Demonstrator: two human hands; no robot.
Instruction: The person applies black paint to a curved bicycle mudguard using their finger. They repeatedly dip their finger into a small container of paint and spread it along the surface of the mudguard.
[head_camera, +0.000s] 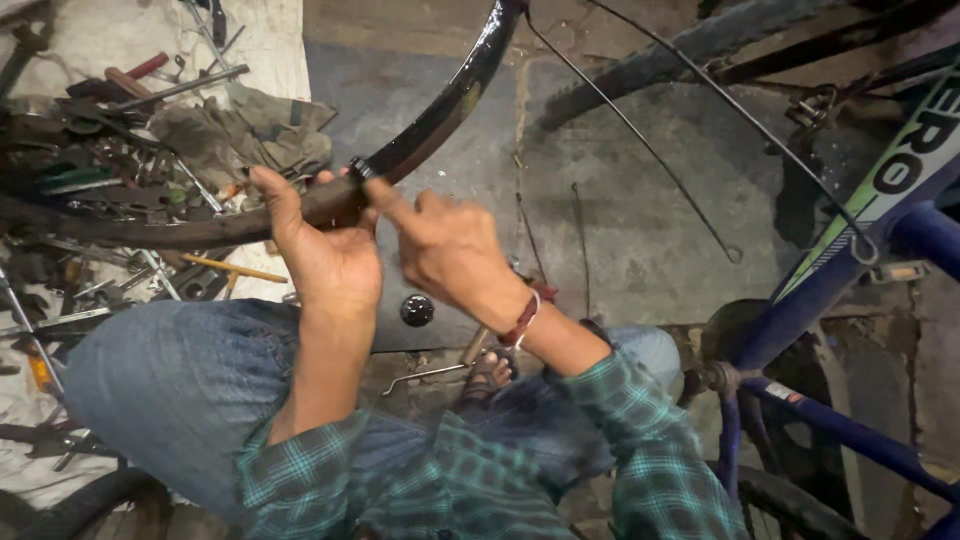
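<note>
- Left hand (325, 255): fingers wrapped and pressed together around the black bicycle rim (430, 115), which arcs up and away from the fingertips; thumb raised above the rim's edge.
- Right hand (450, 250): forefinger and thumb pinch a small dark fitting (361, 168) on the rim, just above the left fingers; whether it is a nipple or a clip cannot be told.
- Loose spokes (640, 140) hang beyond the right fingers, apart from them.
- Judgement: the left grip should hold the rim steady while the pinching fingers work squarely on the fitting, wrist low.
- Scattered tools (120, 150) lie on the floor past the left knuckles; blue bicycle frame (850, 270) stands well right.
</note>
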